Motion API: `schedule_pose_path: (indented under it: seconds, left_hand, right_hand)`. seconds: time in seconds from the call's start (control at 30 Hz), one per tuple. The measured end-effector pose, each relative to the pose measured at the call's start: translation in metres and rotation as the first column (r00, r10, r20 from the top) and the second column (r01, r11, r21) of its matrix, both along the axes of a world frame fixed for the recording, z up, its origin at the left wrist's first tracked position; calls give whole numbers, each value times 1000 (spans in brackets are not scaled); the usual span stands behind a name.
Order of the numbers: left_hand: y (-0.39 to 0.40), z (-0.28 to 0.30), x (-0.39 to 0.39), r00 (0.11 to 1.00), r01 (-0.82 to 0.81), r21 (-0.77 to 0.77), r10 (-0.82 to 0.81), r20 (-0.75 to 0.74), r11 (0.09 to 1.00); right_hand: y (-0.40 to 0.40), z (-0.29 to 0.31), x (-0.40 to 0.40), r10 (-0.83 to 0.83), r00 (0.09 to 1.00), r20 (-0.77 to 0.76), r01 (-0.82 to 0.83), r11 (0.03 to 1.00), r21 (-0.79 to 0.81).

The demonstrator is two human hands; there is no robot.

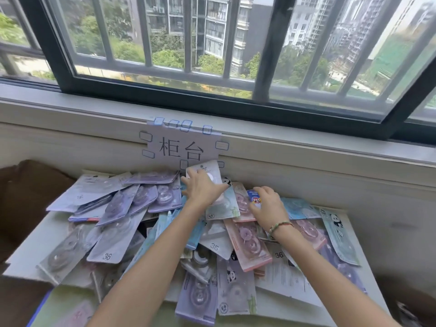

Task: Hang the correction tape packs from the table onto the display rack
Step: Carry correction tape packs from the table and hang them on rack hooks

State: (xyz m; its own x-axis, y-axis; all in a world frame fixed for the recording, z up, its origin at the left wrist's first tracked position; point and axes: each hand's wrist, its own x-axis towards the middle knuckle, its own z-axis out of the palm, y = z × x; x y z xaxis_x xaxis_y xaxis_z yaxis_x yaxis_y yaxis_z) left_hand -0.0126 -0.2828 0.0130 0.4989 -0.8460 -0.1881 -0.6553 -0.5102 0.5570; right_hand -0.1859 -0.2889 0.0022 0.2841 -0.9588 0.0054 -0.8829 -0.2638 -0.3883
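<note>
both hands grip packs: left hand (204, 187) a white pack (205, 169), right hand (267, 204) a blue pack (254, 198).

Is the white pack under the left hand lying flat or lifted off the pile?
Lifted: the white pack tilts up against the paper sign, left hand on it.

Ahead of your hands, daylight is pouring in through a wide dark-framed window (212, 55) with vertical bars (187, 31), and apartment blocks (224, 24) and green trees (122, 48) are showing beyond it. Just past your fingertips, a paper sign (181, 147) is hanging taped to the pale wall (330, 175) under the light sill (70, 102). To your left, something brown (26, 197) is sitting beside the white table (35, 251).
</note>
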Motion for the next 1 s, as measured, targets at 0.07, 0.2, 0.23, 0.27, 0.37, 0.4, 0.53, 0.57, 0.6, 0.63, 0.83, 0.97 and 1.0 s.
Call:
schedule_pose_path:
  seconds: [0.07, 0.2, 0.23, 0.27, 0.37, 0.4, 0.53, 0.57, 0.6, 0.63, 0.83, 0.97, 1.0]
  left_hand:
    - [7, 5, 10, 1000, 3, -22, -4, -6, 1000]
    - [26, 11, 36, 998, -52, -43, 51, -29, 998]
    - [32, 11, 42, 997, -74, -33, 72, -41, 997]
    - [37, 9, 49, 995, -92, -21, 90, -49, 996]
    - [51, 1, 63, 989, -129, -15, 127, -79, 992]
    - [55, 0, 66, 986, -145, -17, 143, -90, 989]
    - [68, -1, 70, 978, -184, -9, 182, -105, 983]
    - [70, -1, 70, 978, -181, -14, 179, -109, 983]
    - [71, -1, 70, 979, -178, -23, 174, -107, 984]
    - [72, -2, 71, 980, -174, -29, 170, -102, 984]
    - [80, -7, 71, 978, -187, -68, 180, -102, 980]
    - [91, -6, 71, 978, -194, -106, 184, -102, 975]
    - [94, -5, 69, 979, -188, -118, 176, -101, 975]
  right_hand:
    - [0, 0, 17, 14, 1000, 24, -14, 1000, 21]
    - [1, -2, 56, 47, 997, -66, -40, 993, 113]
    - [2, -4, 66, 43, 993, -109, -29, 991, 127]
    - [3, -6, 74, 38, 987, -156, -17, 990, 139]
    - [8, -12, 93, 51, 959, -280, 4, 981, 194]
    - [9, -14, 96, 58, 952, -301, 6, 979, 206]
    - [10, -11, 94, 127, 947, -295, -42, 959, 280]
    - [11, -9, 94, 133, 953, -274, -41, 948, 316]
    - [11, -7, 95, 128, 958, -257, -34, 940, 339]
    - [11, -5, 97, 115, 962, -249, -23, 939, 344]
    - [17, -10, 108, 57, 953, -299, 12, 975, 223]
    - [20, 1, 98, 38, 990, -137, -7, 976, 220]
    - [21, 7, 94, 26, 995, -93, -5, 975, 220]
